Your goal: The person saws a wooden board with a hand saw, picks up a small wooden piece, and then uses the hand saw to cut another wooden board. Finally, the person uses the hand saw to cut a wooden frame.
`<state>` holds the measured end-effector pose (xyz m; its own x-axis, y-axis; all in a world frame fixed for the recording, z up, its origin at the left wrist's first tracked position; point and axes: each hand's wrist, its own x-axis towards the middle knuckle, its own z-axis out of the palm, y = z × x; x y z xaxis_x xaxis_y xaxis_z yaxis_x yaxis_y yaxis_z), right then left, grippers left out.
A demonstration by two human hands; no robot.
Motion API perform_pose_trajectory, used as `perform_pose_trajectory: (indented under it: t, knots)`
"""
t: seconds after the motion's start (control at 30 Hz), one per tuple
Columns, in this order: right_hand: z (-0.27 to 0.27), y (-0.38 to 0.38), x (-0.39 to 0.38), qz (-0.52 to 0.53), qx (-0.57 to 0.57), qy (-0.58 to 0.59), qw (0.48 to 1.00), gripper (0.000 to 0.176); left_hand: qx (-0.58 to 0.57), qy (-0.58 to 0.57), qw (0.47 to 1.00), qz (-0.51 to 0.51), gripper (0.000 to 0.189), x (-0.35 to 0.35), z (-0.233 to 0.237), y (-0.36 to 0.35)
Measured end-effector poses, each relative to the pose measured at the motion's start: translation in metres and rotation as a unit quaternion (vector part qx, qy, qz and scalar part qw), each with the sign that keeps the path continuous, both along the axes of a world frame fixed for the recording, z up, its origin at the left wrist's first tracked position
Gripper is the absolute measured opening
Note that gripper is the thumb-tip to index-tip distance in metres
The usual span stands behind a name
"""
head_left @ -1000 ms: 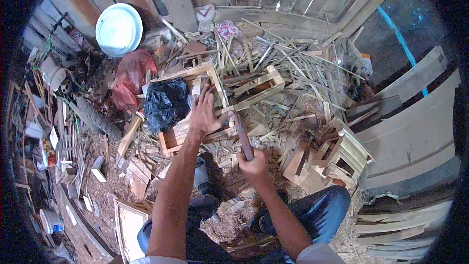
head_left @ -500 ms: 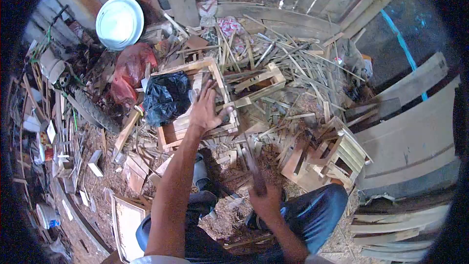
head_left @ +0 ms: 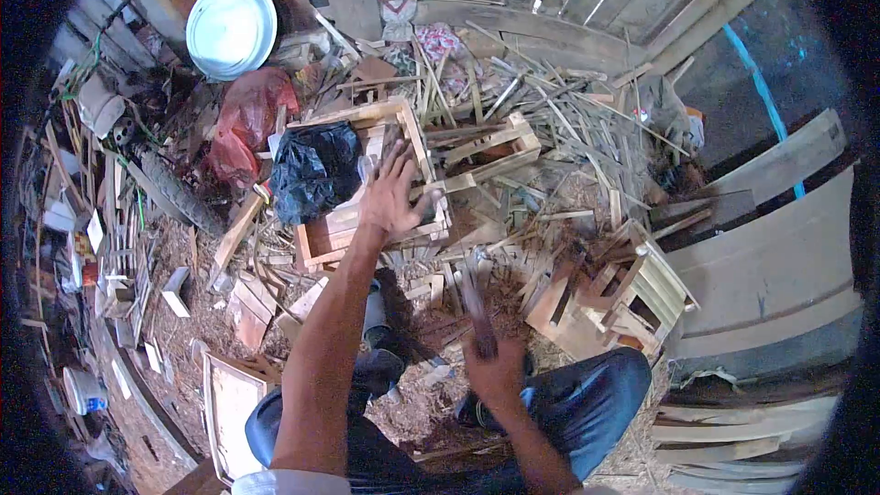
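My left hand lies over the right side of a shallow wooden box, its fingers spread apart. A black plastic bag sits in the box, just left of those fingers. Lower down, my right hand is closed round the grip of a long tool with a dark handle. The tool points up toward the box's near right corner, and its far part is too blurred for me to tell its kind. A smaller wooden frame rests beside the box, on its right.
A slatted wooden piece stands by my right knee. Wood strips are heaped at the back. A red plastic bag and a white basin are at the left. Curved boards lean on the right.
The tool in my right hand has changed its angle and looks shorter now. My left hand stays over the box with slightly shifted fingers. The whole view has moved a little.
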<state>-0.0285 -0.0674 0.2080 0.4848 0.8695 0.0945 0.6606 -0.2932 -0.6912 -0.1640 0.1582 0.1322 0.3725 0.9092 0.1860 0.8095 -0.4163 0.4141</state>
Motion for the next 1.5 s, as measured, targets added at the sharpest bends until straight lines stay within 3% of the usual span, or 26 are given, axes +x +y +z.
perform_pose_trajectory:
  t: [0.07,0.13,0.17,0.3,0.4,0.5,0.6,0.63,0.67,0.73,0.77,0.8,0.83,0.9,0.97,1.03,1.13,1.2,1.33,1.4,1.5]
  knots:
    - [-0.049,0.023,0.028,0.117,-0.082,0.03,0.989,0.022,0.007,-0.001,1.0,-0.012,0.078,-0.001,-0.001,0.01]
    - [-0.02,0.073,0.015,0.096,-0.142,0.174,0.97,0.024,0.01,-0.017,1.0,-0.005,0.074,0.0,0.003,0.007]
    - [-0.011,0.053,0.013,0.092,-0.145,0.178,0.969,0.023,0.001,-0.014,1.0,-0.007,0.074,0.0,0.006,0.006]
    - [-0.027,-0.038,0.037,0.122,-0.016,0.026,0.992,0.021,0.026,0.026,0.999,0.003,0.069,0.001,0.008,0.005]
    - [-0.029,0.001,0.026,0.106,-0.056,0.02,0.993,0.019,0.025,0.005,1.0,-0.001,0.066,0.001,0.006,0.008]
    - [-0.021,0.028,0.025,0.059,-0.186,0.155,0.968,0.018,-0.002,0.014,1.0,-0.006,0.071,0.001,0.008,0.009]
    - [-0.024,-0.027,0.036,0.125,0.01,-0.001,0.992,0.021,0.048,0.007,0.999,-0.012,0.07,-0.002,-0.008,0.013]
    - [-0.01,-0.043,0.036,0.116,-0.018,0.03,0.993,0.021,0.003,0.028,0.999,-0.014,0.065,0.002,0.011,0.007]
    - [-0.02,-0.032,0.031,0.104,-0.037,0.043,0.993,0.022,0.019,-0.018,0.999,-0.022,0.059,0.0,0.005,0.006]
    - [-0.039,-0.008,0.021,0.08,-0.075,0.069,0.992,0.022,0.03,-0.004,0.999,-0.02,0.057,0.0,-0.001,0.004]
    - [-0.021,0.038,0.01,0.071,-0.1,0.156,0.98,0.022,0.035,-0.001,0.999,-0.022,0.057,-0.001,0.0,0.005]
    - [-0.049,0.064,0.004,0.07,-0.034,0.131,0.988,0.025,0.04,0.003,0.999,-0.025,0.057,-0.001,0.001,0.007]
    - [-0.042,0.067,0.006,0.085,-0.039,0.155,0.983,0.025,0.015,0.006,1.0,-0.026,0.057,0.0,0.006,0.007]
    - [-0.019,0.041,0.023,0.112,-0.036,0.122,0.985,0.025,-0.014,0.01,1.0,-0.023,0.061,0.0,0.008,0.006]
    - [-0.034,-0.037,0.033,0.101,0.01,0.079,0.992,0.025,0.001,0.006,1.0,-0.012,0.065,0.0,-0.001,0.005]
    - [-0.051,-0.052,0.033,0.086,0.04,0.092,0.991,0.024,0.015,0.012,1.0,-0.012,0.062,-0.001,0.005,0.006]
    - [-0.048,-0.035,0.019,0.045,-0.062,0.107,0.991,0.024,-0.004,0.017,1.0,-0.008,0.058,-0.002,0.005,0.021]
    - [-0.047,-0.039,0.031,0.074,-0.043,0.082,0.993,0.026,-0.025,-0.065,0.998,0.002,0.055,0.001,0.008,0.018]
    - [-0.023,-0.042,0.039,0.081,-0.074,0.064,0.992,0.03,0.033,-0.011,0.999,-0.008,0.057,-0.003,0.0,-0.003]
    - [0.016,-0.02,0.024,0.069,-0.089,0.097,0.989,0.031,0.025,-0.021,0.999,0.005,0.058,-0.001,-0.001,0.01]
    - [0.021,-0.011,0.03,0.098,-0.07,0.082,0.989,0.029,-0.015,-0.012,1.0,0.013,0.058,0.001,0.002,0.021]
